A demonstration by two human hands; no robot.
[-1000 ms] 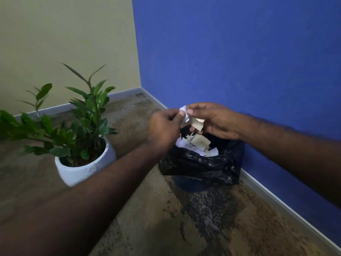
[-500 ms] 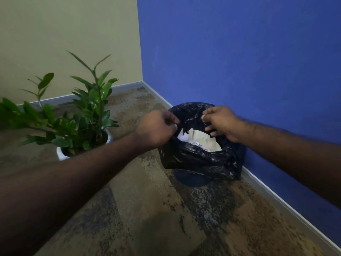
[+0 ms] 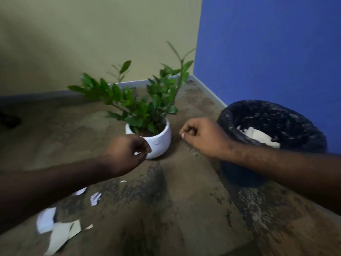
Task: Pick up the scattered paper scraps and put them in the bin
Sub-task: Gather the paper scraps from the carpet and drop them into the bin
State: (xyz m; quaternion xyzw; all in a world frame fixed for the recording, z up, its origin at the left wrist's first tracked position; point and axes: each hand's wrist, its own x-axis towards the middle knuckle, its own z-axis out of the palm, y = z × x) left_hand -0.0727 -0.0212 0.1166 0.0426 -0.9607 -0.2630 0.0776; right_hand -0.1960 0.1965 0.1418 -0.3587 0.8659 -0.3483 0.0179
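Note:
The bin (image 3: 287, 115), lined with a black plastic bag, stands by the blue wall at the right, with white and beige scraps (image 3: 258, 135) lying inside it. Several paper scraps (image 3: 59, 231) lie scattered on the carpet at the lower left, one small white piece (image 3: 95, 198) a little apart. My left hand (image 3: 127, 154) hovers in front of the plant pot, fingers curled, holding nothing. Left of the bin is my right hand (image 3: 201, 135), fingers curled in a loose fist, also holding nothing. The picture is blurred by motion.
A green plant in a round white pot (image 3: 156, 143) stands on the floor between my hands, near the corner. The beige wall runs behind it, the blue wall (image 3: 267, 52) at the right. Brown mottled carpet (image 3: 184, 209) covers the floor. A dark object (image 3: 9, 120) lies at the far left.
Both hands dropped the scraps into the bin and drew away to the left. The view swung left and down, bringing the scattered scraps on the carpet into sight.

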